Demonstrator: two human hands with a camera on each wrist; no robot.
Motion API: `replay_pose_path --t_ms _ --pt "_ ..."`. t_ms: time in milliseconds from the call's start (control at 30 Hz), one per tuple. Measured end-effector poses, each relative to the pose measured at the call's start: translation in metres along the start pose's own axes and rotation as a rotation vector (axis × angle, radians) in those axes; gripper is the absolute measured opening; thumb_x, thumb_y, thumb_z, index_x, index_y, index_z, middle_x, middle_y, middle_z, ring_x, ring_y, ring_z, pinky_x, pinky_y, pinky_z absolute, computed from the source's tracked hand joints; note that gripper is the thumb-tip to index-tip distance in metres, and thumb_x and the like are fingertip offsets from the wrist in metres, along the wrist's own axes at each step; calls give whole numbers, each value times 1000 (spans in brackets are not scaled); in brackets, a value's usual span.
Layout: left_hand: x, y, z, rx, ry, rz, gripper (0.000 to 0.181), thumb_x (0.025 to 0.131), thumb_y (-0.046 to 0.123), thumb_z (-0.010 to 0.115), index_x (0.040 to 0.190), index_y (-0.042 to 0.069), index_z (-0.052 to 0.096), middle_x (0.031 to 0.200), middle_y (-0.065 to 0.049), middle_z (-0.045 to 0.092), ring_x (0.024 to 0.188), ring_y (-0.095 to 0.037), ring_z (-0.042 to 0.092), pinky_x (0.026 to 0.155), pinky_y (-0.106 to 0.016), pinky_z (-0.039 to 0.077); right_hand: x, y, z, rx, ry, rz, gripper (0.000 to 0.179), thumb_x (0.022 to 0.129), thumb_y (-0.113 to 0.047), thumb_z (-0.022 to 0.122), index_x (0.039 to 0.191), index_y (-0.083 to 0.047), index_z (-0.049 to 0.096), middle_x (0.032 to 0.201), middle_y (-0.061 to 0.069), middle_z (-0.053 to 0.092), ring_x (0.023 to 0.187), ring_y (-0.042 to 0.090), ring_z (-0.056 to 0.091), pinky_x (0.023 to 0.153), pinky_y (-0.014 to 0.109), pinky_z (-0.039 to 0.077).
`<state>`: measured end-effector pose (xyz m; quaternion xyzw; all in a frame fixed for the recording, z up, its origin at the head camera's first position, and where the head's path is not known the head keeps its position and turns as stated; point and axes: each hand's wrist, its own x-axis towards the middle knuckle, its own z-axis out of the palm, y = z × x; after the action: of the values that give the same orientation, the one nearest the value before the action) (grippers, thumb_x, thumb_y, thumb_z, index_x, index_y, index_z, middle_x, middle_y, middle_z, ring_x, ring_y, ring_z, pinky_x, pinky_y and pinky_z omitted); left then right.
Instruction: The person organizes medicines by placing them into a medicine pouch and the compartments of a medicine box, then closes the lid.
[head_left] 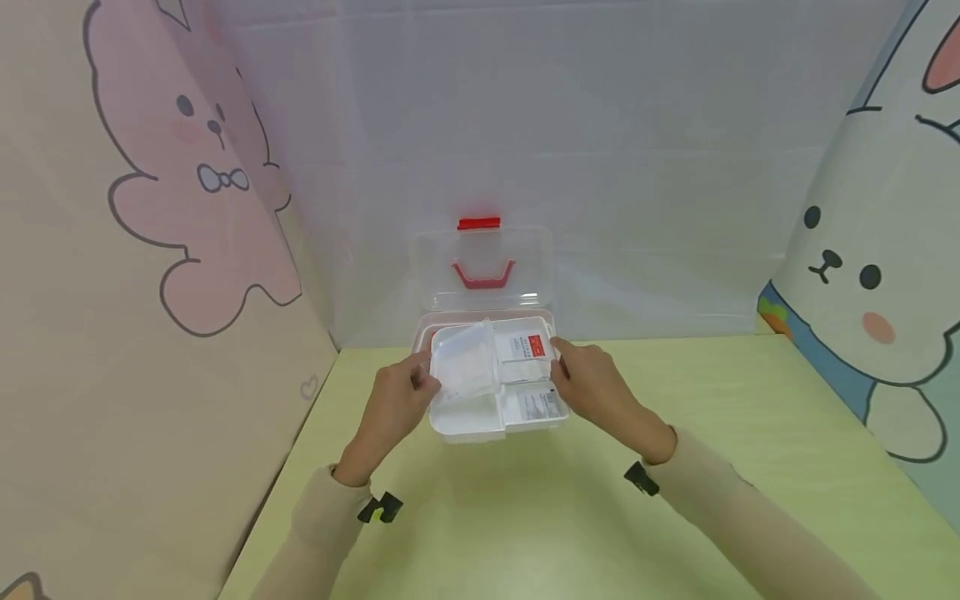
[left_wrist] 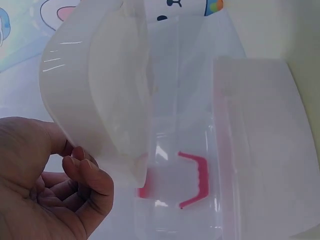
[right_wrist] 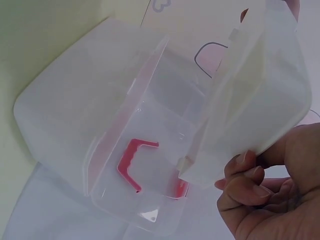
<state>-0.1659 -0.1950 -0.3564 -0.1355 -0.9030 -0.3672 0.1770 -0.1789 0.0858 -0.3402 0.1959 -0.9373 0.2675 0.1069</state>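
A white compartment tray (head_left: pixel 465 415) is held up by both hands over a white box (left_wrist: pixel 275 150) whose hinged clear lid (head_left: pixel 438 250) stands raised behind it. My left hand (head_left: pixel 393 396) pinches the tray's left edge between thumb and fingers. At the opposite edge, my right hand (head_left: pixel 596 383) grips the tray the same way. Inside the tray are a white packet with a red label (head_left: pixel 525 346), a packet with printed text (head_left: pixel 540 406) and a pale wrapped item (head_left: pixel 461 362). The box's contents are mostly hidden under the tray.
On the lid are a red handle (head_left: pixel 483 282) and a red latch (head_left: pixel 478 223). The box stands toward the back of a light green table (head_left: pixel 480 517). Behind it hangs a white sheet (head_left: pixel 637 208), with cartoon-printed cloths at both sides.
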Motion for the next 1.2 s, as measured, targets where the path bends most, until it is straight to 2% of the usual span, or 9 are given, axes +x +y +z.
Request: replay_pose_path --t_ms 167,367,533,667,800,1067,1200 --pt "14 -7 -10 6 -20 -33 38 86 4 56 122 -7 64 64 -5 52 51 -11 38 46 -21 28 18 -5 -3 -15 7 -23 38 94 -6 56 127 13 56 70 11 61 53 13 45 46 20 31" --pt "34 -16 -17 16 -37 -75 40 87 6 55 125 -6 62 71 -8 59 54 -12 43 49 -23 33 41 -9 -2 25 -42 46 36 97 -9 53 128 8 57 71 10 59 56 14 47 48 21 33" --pt "46 -24 -19 -12 -64 -160 41 89 10 55 128 -3 61 77 -10 64 54 -14 51 49 -25 38 55 -8 4 48 -49 101 36 97 -11 51 127 7 57 88 16 67 66 18 54 54 23 40" --pt "52 -31 -17 -62 -81 -229 39 90 11 55 126 -2 61 80 -13 68 58 -22 62 49 -27 43 63 -5 13 80 -26 123 35 97 -10 49 125 8 58 95 19 69 71 22 58 55 24 44" --pt "58 -39 -13 -67 -85 -265 36 91 11 55 123 -2 62 80 -15 69 63 -28 66 49 -27 45 70 -1 23 110 -26 152 35 97 -10 48 126 8 57 101 21 69 75 23 60 58 25 47" --pt "71 -54 -7 -40 -97 -318 32 93 15 54 119 -1 63 90 -17 70 63 -19 64 52 -26 47 87 1 36 132 -44 211 34 99 -13 47 124 8 57 115 23 67 85 27 63 66 29 52" --pt "80 -66 -3 -23 -105 -321 31 94 17 53 118 0 62 94 -17 70 68 -20 63 53 -26 46 99 4 42 140 -90 258 34 99 -14 47 123 7 58 119 22 66 88 28 62 63 27 50"
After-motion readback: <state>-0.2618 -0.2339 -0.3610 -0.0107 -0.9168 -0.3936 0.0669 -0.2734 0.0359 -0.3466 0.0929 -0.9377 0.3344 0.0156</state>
